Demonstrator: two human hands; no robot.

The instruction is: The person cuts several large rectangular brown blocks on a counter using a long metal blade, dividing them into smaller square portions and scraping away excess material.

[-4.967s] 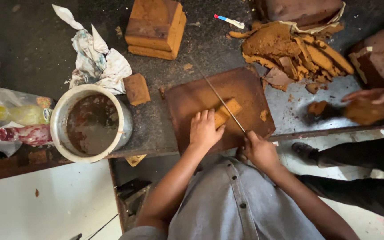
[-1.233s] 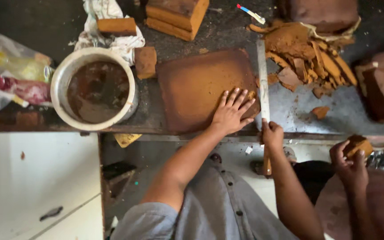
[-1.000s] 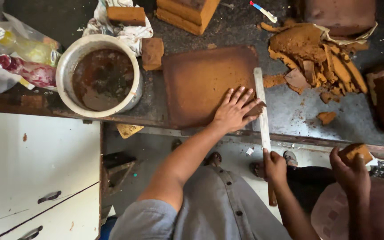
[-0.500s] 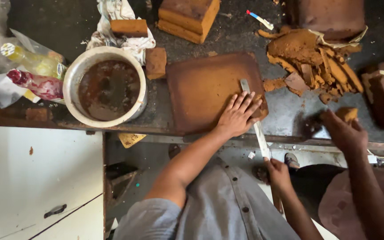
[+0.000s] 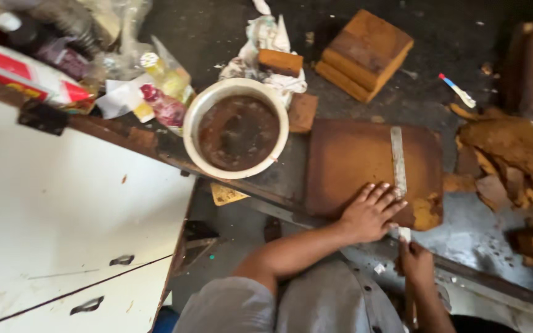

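Flat on the near edge of the dark worktop (image 5: 229,43) lies a brown slab (image 5: 365,166), roughly rectangular with rounded corners, its top a dull orange-brown that looks smooth and matte; at its near right corner the surface is broken and crumbly, showing a lighter yellowish patch. The left hand (image 5: 371,213) rests palm-down on that near edge of the slab, fingers spread and pressing flat, clamped on nothing. A long, narrow metal blade (image 5: 397,161) lies across the right part of the slab, running from its far edge to the near one and passing just beside the left fingertips. The right hand (image 5: 416,262) sits below the worktop's edge, closed around the blade's near end, though the grip itself is partly hidden. To the left of the slab, touching nothing of it, stands a round white bowl (image 5: 200,114) holding dark brown liquid. At the far side sits a stack of brown blocks (image 5: 365,52), and towards the right edge a heap of broken brown pieces (image 5: 519,154). A white cabinet (image 5: 63,216) stands at the left.
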